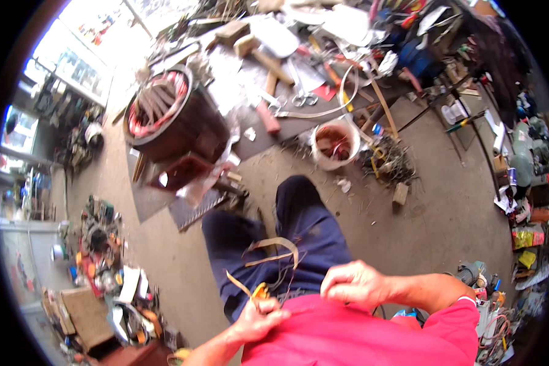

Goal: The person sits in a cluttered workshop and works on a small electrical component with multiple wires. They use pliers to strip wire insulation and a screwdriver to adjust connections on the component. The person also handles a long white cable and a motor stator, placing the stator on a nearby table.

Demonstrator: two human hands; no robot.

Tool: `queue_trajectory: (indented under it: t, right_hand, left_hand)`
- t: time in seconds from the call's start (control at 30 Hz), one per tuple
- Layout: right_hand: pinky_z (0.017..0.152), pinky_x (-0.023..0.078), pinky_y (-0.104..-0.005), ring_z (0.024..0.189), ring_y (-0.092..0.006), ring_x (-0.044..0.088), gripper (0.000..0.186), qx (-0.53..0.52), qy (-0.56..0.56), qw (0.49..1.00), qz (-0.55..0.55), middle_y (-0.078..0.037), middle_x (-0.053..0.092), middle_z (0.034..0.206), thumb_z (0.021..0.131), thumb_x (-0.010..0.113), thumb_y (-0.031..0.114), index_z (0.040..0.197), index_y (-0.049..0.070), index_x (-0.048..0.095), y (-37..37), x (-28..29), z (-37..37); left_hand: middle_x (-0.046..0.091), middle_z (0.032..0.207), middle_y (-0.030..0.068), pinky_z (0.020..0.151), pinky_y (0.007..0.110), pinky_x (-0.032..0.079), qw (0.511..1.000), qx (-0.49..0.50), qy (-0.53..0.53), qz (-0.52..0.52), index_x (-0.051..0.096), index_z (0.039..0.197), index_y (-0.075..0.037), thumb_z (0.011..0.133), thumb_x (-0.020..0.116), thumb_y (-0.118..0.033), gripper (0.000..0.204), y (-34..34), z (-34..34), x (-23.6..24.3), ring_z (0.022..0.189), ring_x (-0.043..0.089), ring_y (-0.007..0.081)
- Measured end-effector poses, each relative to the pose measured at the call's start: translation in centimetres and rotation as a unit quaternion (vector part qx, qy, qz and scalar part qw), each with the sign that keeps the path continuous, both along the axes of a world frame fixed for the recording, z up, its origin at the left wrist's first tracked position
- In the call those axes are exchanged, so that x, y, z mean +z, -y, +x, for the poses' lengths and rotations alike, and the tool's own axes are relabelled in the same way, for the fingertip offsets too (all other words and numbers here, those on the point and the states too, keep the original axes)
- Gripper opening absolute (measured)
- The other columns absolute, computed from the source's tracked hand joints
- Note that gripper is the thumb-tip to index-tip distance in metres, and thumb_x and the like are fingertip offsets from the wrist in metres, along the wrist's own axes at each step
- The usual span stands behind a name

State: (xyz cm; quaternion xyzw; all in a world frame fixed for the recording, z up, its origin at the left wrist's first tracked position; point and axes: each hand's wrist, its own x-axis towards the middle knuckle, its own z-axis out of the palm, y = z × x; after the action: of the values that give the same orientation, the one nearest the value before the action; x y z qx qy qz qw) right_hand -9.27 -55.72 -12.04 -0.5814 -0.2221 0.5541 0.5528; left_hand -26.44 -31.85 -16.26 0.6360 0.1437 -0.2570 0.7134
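My left hand (259, 318) is closed at the front of my red shirt. A small yellow object (261, 290) pokes up from its fingers, too blurred to name, and a thin tan strip (238, 283) rises beside it. My right hand (355, 284) is raised at the shirt's other side, fingers curled inward; anything in them is hidden. Across my dark blue trousers lies a bent tan strip (280, 242) with some thin dark wires. Ahead to the left, a motor stator (186, 128) with red-edged, pale bundled windings stands tilted on the work surface.
A low work surface (256, 139) ahead carries a wooden mallet (267, 61), scissors (301, 91) and a red-handled tool (267, 118). A white bucket (335, 160) with reddish scraps stands on the floor by tangled wire (390, 161). Cluttered parts line both sides.
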Motion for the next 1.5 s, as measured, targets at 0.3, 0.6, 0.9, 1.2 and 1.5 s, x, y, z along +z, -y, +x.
queue_trajectory:
  t: [0.3, 0.6, 0.9, 1.2, 1.5]
  right_hand:
    - [0.075, 0.049, -0.0282, 0.096, -0.0187, 0.060, 0.030, -0.267, 0.507, 0.819, -0.028, -0.012, 0.063, 0.110, 0.090, 0.060, 0.005, 0.119, 0.000, 0.058, -3.2, -3.6, 3.1]
    - [0.070, 0.053, -0.0356, 0.077, -0.0288, 0.065, 0.029, -0.103, 0.387, 0.916, 0.018, -0.016, 0.064, 0.089, 0.080, 0.071, 0.007, 0.106, -0.003, 0.062, -9.8, -3.3, -1.3]
    - [0.069, 0.052, -0.0258, 0.079, -0.0094, 0.063, 0.011, -0.064, -0.085, 0.994, 0.037, -0.003, 0.067, 0.086, 0.094, 0.058, 0.003, 0.097, -0.004, 0.065, -10.6, -2.7, 0.9]
    - [0.085, 0.052, -0.0332, 0.090, -0.0200, 0.064, 0.013, -0.104, 0.092, 0.964, 0.227, -0.016, 0.066, 0.097, 0.098, 0.054, 0.003, 0.105, -0.005, 0.060, -6.0, -3.7, -0.4]
    - [0.060, 0.044, -0.0301, 0.068, -0.0144, 0.052, 0.015, -0.216, -0.259, 0.911, 0.237, -0.007, 0.059, 0.081, 0.100, 0.051, 0.011, 0.106, -0.001, 0.058, -5.5, -4.4, -0.3]
  left_hand:
    - [0.047, 0.071, -0.0073, 0.053, 0.020, 0.033, 0.989, 0.122, -0.030, -0.073, 0.061, 0.102, -0.005, 0.102, 0.052, -0.029, 0.025, 0.5, 5.4, -3.4, 0.059, 0.038, 0.0018]
    - [0.060, 0.082, 0.0108, 0.069, 0.035, 0.046, 0.976, 0.142, 0.132, 0.098, 0.058, 0.100, 0.001, 0.101, 0.049, -0.021, 0.024, 2.7, 4.3, -6.4, 0.075, 0.058, 0.0212]
    - [0.061, 0.075, 0.0089, 0.065, 0.034, 0.047, 0.991, 0.086, 0.035, 0.096, 0.062, 0.096, -0.001, 0.096, 0.059, -0.020, 0.019, 1.9, 4.7, -3.6, 0.068, 0.059, 0.0171]
    - [0.057, 0.078, -0.0010, 0.051, 0.019, 0.035, 0.958, 0.189, -0.079, -0.199, 0.060, 0.097, -0.001, 0.080, 0.075, -0.010, 0.025, -1.4, 4.0, -3.8, 0.058, 0.045, 0.0041]
    - [0.057, 0.072, -0.0027, 0.054, 0.020, 0.035, 0.956, 0.120, -0.071, -0.259, 0.062, 0.086, -0.004, 0.081, 0.078, -0.013, 0.019, -1.0, 3.7, -3.5, 0.061, 0.046, 0.0039]
